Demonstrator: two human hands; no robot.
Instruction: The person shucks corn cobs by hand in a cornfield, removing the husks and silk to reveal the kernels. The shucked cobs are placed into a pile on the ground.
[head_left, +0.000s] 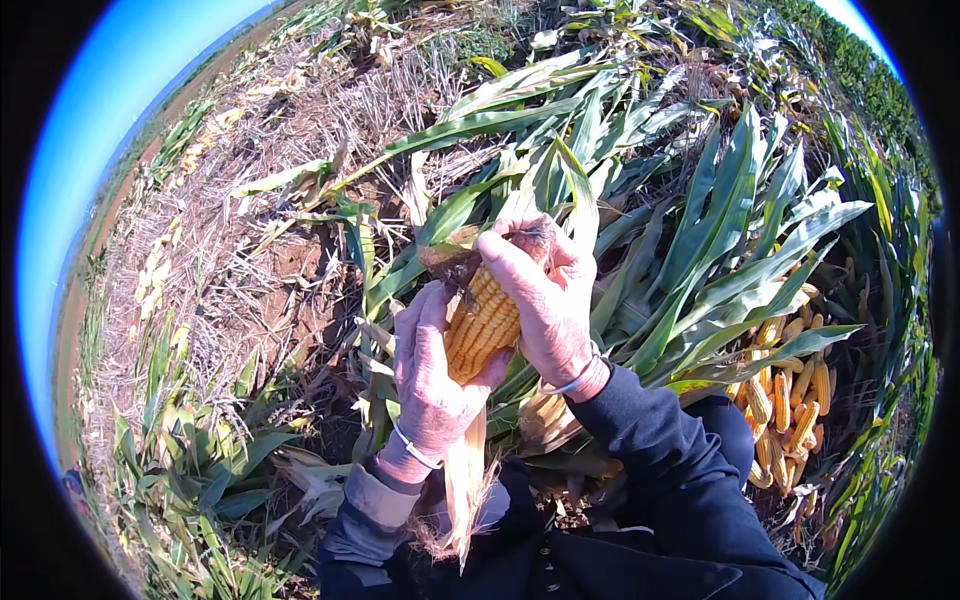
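A yellow ear of corn (481, 330) is held up between both hands, its kernels partly bared. My left hand (435, 367) wraps around the lower part of the ear, thumb on one side and fingers on the other. Below that hand hangs a strip of pale dry husk (466, 480). My right hand (551, 300) grips the upper end, where brown silk (531, 238) and husk bunch under the thumb and fingers. Green corn leaves (585, 187) fan out behind the hands. Another ear in dry husk (549, 420) lies below my right wrist.
A pile of husked yellow ears (787, 397) lies on the ground at the right. Cut corn stalks with long leaves (720, 217) spread before me. Dry straw (225, 247) covers the soil at left, with more ears (154, 270) farther off. Leafy stalks (217, 480) lie at lower left.
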